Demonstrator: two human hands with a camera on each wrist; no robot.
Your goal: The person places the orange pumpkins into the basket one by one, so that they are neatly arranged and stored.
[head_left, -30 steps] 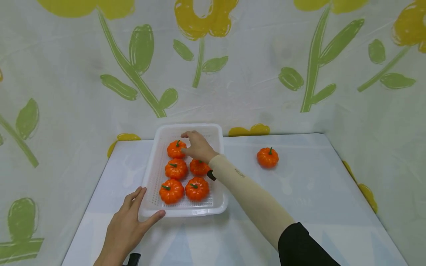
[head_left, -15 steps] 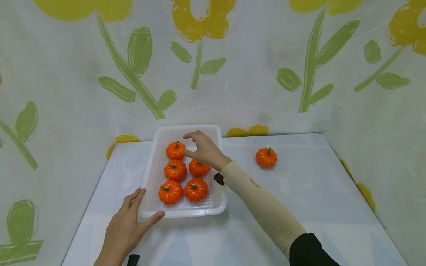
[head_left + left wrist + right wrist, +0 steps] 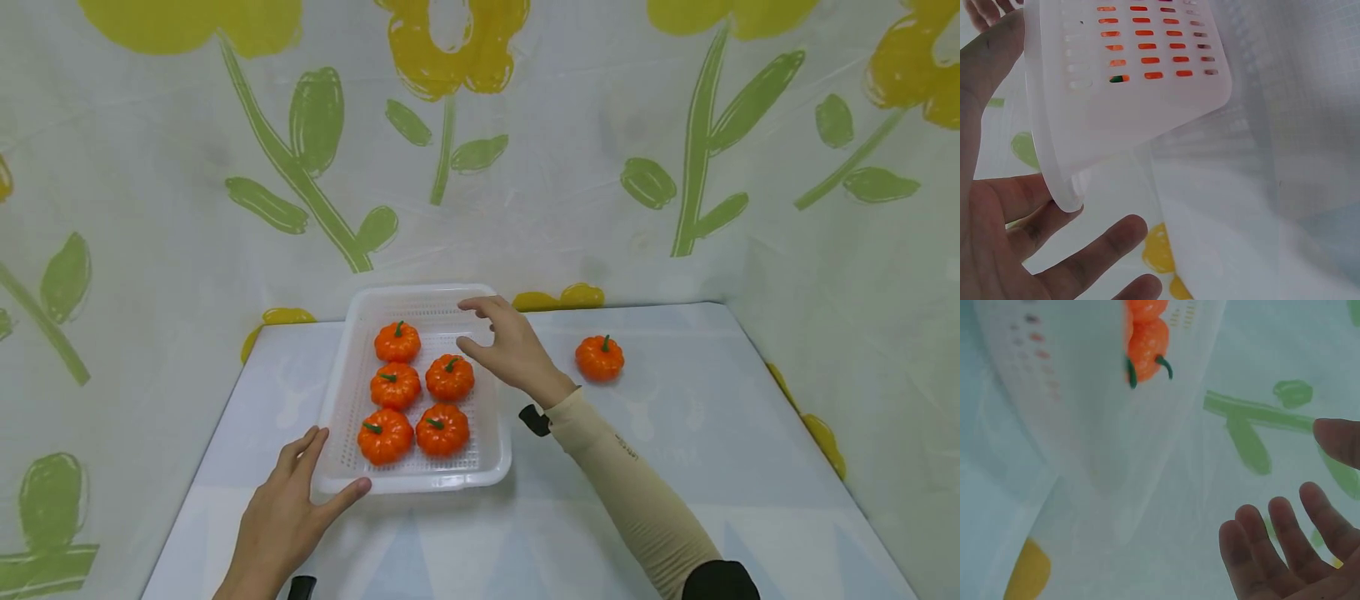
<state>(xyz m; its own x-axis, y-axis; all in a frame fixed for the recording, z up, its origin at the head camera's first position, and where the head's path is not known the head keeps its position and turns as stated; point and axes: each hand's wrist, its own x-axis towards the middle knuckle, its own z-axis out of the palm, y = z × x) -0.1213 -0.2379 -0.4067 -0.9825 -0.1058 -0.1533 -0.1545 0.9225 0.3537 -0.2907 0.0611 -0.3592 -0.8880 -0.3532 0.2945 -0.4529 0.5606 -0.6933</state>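
Note:
A white plastic basket (image 3: 442, 481) with perforated sides holds several small orange pumpkins (image 3: 386, 436) with green stems. My left hand (image 3: 281, 508) is at its near left corner, thumb by the front edge and fingers by the left edge. In the left wrist view, the fingertips of this left hand (image 3: 997, 231) touch the rim with fingers mostly extended. Above the basket's far right side is my right hand (image 3: 513, 346), thumb and fingers spread apart, holding nothing. The right wrist view shows this hand (image 3: 1297, 556) apart from the basket. Another pumpkin (image 3: 600, 359) sits on the table, right of the hand.
The pale blue and white table (image 3: 675, 467) carries the basket left of its middle. Behind it and at both sides hangs a whitish cloth (image 3: 555, 192) printed with yellow flowers and green leaves.
My right hand has drawn back to the right, away from the far left pumpkin, and uncovered the pumpkin it partly hid. The left hand stays at the basket corner.

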